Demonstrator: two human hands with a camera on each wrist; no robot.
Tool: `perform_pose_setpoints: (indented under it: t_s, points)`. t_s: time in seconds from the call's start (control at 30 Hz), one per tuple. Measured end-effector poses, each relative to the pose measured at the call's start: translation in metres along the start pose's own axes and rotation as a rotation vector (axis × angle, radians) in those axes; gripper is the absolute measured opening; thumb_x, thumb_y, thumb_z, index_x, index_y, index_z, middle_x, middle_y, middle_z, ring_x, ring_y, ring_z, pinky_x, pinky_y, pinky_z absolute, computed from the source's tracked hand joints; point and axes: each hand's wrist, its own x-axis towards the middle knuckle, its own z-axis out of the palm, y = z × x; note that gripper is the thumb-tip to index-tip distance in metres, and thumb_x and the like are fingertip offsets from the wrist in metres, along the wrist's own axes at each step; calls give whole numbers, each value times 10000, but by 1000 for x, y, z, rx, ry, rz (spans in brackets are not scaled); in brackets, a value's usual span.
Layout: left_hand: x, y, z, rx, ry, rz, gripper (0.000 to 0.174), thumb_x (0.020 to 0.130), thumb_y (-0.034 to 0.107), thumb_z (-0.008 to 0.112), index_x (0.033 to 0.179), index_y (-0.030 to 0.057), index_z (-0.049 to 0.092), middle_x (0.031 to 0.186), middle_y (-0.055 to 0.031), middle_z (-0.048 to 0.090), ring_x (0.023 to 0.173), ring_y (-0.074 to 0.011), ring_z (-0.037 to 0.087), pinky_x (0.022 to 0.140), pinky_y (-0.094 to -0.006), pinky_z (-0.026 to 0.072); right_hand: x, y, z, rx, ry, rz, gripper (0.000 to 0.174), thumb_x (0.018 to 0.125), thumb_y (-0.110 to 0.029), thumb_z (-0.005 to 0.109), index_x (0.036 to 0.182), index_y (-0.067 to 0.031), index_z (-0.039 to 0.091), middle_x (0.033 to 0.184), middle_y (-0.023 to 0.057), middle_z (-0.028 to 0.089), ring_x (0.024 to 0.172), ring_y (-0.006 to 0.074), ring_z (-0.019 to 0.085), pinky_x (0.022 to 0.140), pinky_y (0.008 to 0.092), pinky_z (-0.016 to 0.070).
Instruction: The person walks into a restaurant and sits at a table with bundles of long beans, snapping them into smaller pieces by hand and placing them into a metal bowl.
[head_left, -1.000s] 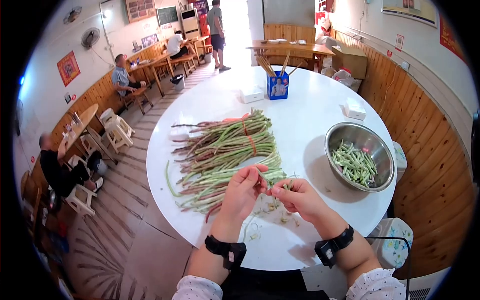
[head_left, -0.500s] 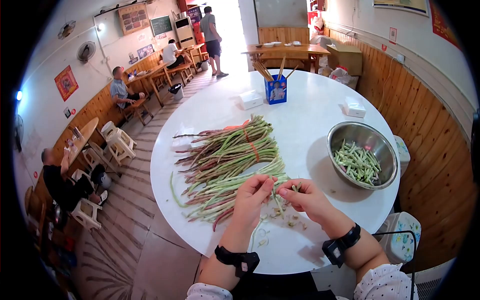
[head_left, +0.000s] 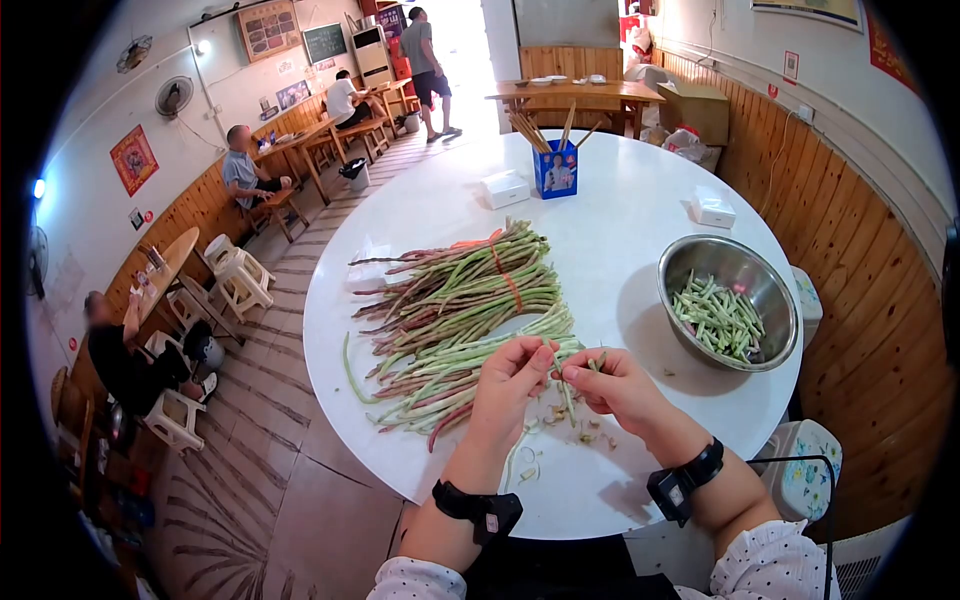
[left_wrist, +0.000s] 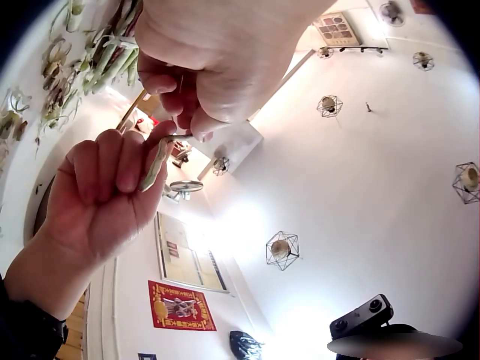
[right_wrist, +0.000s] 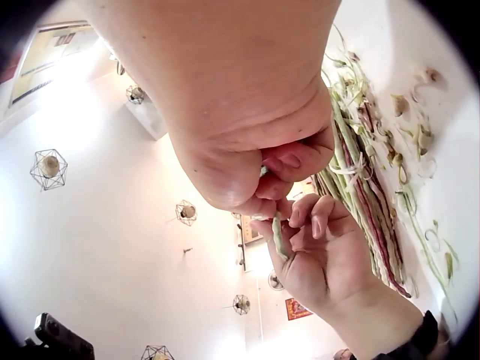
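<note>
Above the smooth white round table (head_left: 620,210), a slender green bean pod (left_wrist: 155,163) is pinched at both ends by the curled fingertips of the left hand (head_left: 510,385) and right hand (head_left: 615,385), beside long stringy beans (head_left: 450,300) and a shiny steel bowl (head_left: 720,262).

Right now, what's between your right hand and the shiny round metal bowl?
Only bare white table with one tiny scrap lies between the right hand and the shiny round metal bowl, in the head view.
</note>
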Motion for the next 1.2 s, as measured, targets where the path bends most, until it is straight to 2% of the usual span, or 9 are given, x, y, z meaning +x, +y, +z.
perform_pose_setpoints:
  t_s: [0.23,0.67,0.73,0.8,0.83,0.93,0.97,1.1,1.2]
  points:
    - [0,0,-4,1,18,-19,125,961,170,615,980,47,626,767,23,583,651,-40,500,550,-179,359,1,0,-1,122,38,50,151,928,-126,622,1035,-38,682,611,-74,439,488,30,319,440,215,221]
    - [-1,4,-1,3,0,-33,134,955,193,628,974,60,631,745,26,593,667,-45,531,569,-184,375,0,-4,2,49,-8,68,163,947,-187,609,989,-46,678,578,-91,375,485,23,285,440,214,200]
    - [2,0,-3,51,22,-50,121,958,186,623,977,68,632,752,21,600,655,-48,526,575,-190,377,0,-3,1,16,-1,35,162,928,-199,648,966,-46,686,612,-80,442,503,14,320,449,200,225]
    - [1,-1,-1,54,-9,-40,112,965,184,600,972,75,623,744,25,591,645,-55,524,574,-198,375,-1,-2,3,-38,34,-27,178,905,-207,682,976,-46,702,643,-71,515,521,4,370,457,186,260]
    - [0,-2,-1,22,-8,-94,116,964,191,592,966,78,618,743,27,586,645,-56,524,572,-199,373,-3,-4,3,-167,88,-99,185,897,-190,684,966,-21,716,725,-40,615,588,35,495,511,194,379]
    - [5,2,-2,-41,-17,-207,127,959,210,571,949,87,603,741,30,574,648,-58,527,564,-203,367,-3,9,4,-720,200,-537,168,877,-152,683,999,-38,706,808,118,688,657,135,616,621,264,491]
    - [4,2,-3,-42,-17,-244,131,956,216,566,944,90,599,742,30,570,652,-57,529,559,-204,366,-10,-3,11,-802,153,-556,133,882,-90,669,983,-5,684,775,109,670,686,154,621,637,294,490]
    - [0,6,-2,-71,-31,-329,137,950,214,544,913,91,593,741,26,568,638,-58,526,515,-207,357,-6,6,9,-900,158,-753,113,838,-61,690,944,-22,680,780,126,675,650,239,636,593,316,489]
    - [1,6,-4,-106,-95,-386,156,958,252,556,902,115,606,727,47,535,628,-55,485,509,-208,330,-5,6,6,-975,124,-829,111,834,-64,693,936,-23,676,773,116,671,623,232,630,569,310,487]
